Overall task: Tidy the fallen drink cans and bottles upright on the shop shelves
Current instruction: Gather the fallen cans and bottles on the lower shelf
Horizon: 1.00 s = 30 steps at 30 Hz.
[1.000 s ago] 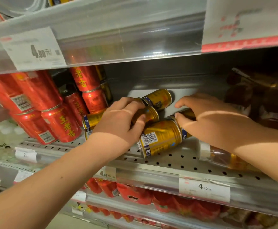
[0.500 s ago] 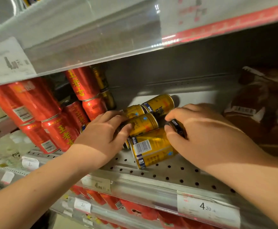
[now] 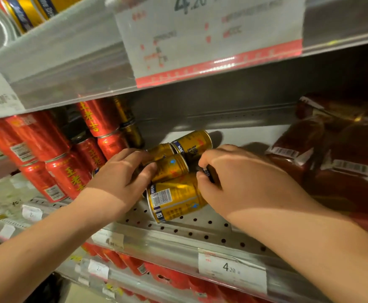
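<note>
Gold cans lie heaped on shelf (image 3: 189, 229). Front can (image 3: 174, 200) is on its side, long axis left-right, just below both hands. Right hand (image 3: 239, 180) is nearer, pinching a dark-ended can (image 3: 208, 172). Left hand (image 3: 121, 176) seems curled round middle can (image 3: 171, 169).

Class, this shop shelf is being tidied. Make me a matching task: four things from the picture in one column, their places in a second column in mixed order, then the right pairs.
Things
1. red cans
2. gold can with barcode
3. dark packets
4. lower 4.20 price tag

Places
A. at the right end of the shelf
B. on the shelf's front rail
C. lying on its side between the left hand and the right hand
D. stacked at the shelf's left end

Pairs: 1-D, 2-C, 3-A, 4-B
</note>
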Each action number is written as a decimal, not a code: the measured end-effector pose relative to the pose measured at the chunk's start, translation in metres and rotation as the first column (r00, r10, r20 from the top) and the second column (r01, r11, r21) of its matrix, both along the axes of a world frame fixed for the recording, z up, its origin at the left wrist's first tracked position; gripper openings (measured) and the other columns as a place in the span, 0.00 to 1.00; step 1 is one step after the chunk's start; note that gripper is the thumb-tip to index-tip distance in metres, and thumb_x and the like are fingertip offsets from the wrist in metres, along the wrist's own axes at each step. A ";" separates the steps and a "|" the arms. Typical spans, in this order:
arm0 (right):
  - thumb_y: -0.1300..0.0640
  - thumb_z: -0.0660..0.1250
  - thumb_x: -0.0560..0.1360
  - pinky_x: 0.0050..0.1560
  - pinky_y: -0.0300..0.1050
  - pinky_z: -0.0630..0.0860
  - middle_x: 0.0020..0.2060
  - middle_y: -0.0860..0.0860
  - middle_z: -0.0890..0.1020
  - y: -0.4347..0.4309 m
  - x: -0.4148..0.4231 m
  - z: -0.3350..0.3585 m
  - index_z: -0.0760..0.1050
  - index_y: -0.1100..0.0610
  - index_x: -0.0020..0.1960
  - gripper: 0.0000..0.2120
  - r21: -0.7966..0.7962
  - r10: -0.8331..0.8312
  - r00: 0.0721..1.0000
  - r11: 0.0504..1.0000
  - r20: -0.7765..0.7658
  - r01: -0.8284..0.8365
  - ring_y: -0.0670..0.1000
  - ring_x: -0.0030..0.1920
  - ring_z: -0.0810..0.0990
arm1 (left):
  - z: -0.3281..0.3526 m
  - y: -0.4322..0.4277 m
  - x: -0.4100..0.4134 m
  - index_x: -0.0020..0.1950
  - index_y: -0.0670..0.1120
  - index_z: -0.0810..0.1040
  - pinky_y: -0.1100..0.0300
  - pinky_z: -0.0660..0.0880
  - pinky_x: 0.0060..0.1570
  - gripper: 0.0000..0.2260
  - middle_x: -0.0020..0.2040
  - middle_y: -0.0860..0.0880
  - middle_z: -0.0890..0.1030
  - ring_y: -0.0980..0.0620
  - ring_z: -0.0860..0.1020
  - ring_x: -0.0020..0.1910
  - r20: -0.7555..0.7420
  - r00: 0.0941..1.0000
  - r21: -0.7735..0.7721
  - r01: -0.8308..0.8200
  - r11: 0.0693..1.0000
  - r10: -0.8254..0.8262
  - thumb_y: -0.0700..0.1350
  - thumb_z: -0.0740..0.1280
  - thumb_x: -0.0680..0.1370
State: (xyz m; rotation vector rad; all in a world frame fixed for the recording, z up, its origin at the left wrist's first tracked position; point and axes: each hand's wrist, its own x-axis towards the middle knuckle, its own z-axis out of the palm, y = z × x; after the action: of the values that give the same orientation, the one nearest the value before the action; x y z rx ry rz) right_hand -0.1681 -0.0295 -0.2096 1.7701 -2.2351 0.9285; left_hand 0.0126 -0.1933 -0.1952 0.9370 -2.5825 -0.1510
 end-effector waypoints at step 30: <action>0.51 0.61 0.80 0.60 0.51 0.73 0.58 0.50 0.78 0.058 0.040 0.020 0.77 0.50 0.61 0.13 0.240 -0.218 0.972 0.951 0.081 0.194 0.53 0.58 0.76 | -0.029 0.089 0.048 0.50 0.55 0.69 0.63 0.68 0.38 0.06 0.47 0.58 0.70 0.57 0.74 0.44 -0.256 0.950 0.217 -0.121 0.969 0.177 0.51 0.66 0.81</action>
State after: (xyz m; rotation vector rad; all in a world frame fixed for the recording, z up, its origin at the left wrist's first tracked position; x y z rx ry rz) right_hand -0.1279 0.0289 -0.1899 1.5601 -2.6302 0.7642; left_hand 0.0607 -0.1042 -0.2245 1.0947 -2.2622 -0.4710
